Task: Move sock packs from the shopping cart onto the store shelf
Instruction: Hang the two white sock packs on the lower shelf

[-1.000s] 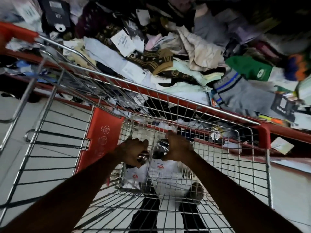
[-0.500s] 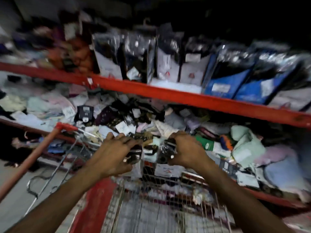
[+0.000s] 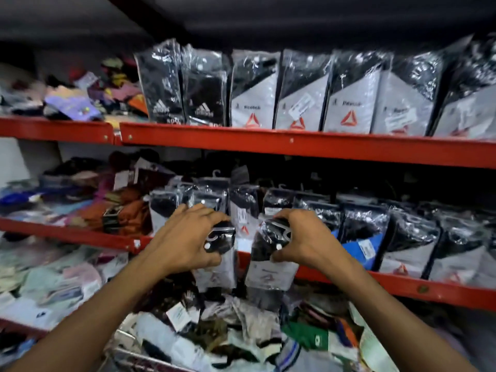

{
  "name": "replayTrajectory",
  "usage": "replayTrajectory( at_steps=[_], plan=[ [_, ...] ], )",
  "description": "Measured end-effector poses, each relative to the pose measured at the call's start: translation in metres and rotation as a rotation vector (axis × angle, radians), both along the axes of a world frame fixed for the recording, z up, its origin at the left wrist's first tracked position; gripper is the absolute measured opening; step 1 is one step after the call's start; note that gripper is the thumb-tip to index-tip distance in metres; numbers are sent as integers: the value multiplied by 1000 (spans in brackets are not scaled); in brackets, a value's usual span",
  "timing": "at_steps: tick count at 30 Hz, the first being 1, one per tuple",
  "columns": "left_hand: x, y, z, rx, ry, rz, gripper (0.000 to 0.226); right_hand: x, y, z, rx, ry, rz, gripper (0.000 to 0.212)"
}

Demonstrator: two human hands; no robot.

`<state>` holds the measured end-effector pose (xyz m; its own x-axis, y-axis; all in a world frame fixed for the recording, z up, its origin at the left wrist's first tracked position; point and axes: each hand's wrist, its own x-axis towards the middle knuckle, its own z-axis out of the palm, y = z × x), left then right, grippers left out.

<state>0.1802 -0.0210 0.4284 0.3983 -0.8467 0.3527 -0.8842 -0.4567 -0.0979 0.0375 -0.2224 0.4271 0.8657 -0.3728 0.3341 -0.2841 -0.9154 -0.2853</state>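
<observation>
My left hand (image 3: 185, 237) grips the top of a sock pack (image 3: 217, 261), black socks in clear plastic with a white card. My right hand (image 3: 308, 240) holds a second, like pack (image 3: 271, 261) by its top. Both packs hang upright side by side in front of the red edge of the middle shelf (image 3: 402, 285). Behind them a row of similar packs (image 3: 413, 237) stands on that shelf. Only a bit of the shopping cart's wire rim (image 3: 126, 353) shows at the bottom.
The upper red shelf (image 3: 295, 143) carries a standing row of black and grey-white sock packs (image 3: 303, 89). Loose socks (image 3: 80, 200) are heaped at the left of both shelves. A jumble of loose socks (image 3: 241, 326) fills the lowest shelf beneath my hands.
My hands have lifted the two packs out of the cart and up to the middle shelf. My view has swung up from the cart to the shelves.
</observation>
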Motion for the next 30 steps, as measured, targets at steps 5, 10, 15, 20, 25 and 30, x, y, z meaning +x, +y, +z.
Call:
replayTrajectory(
  at_steps=[5,10,15,20,25,30],
  plan=[
    [11,-34,29,-28,-15,-31,83,19,-9,30,12,11,-54,82],
    [28,-63,47,7,-48,-39,84,41,-17,47,3,33,-83,89],
    [50,-83,50,-3,-3,-49,83,59,-32,51,3,40,-96,79],
    [65,-102,41,5,37,-54,82,73,-46,40,30,67,-108,82],
    [74,-120,27,39,36,-44,79,85,-59,25,12,112,-119,79],
    [82,-129,13,58,49,-35,79,92,-63,13,-51,136,-120,74]
  ],
)
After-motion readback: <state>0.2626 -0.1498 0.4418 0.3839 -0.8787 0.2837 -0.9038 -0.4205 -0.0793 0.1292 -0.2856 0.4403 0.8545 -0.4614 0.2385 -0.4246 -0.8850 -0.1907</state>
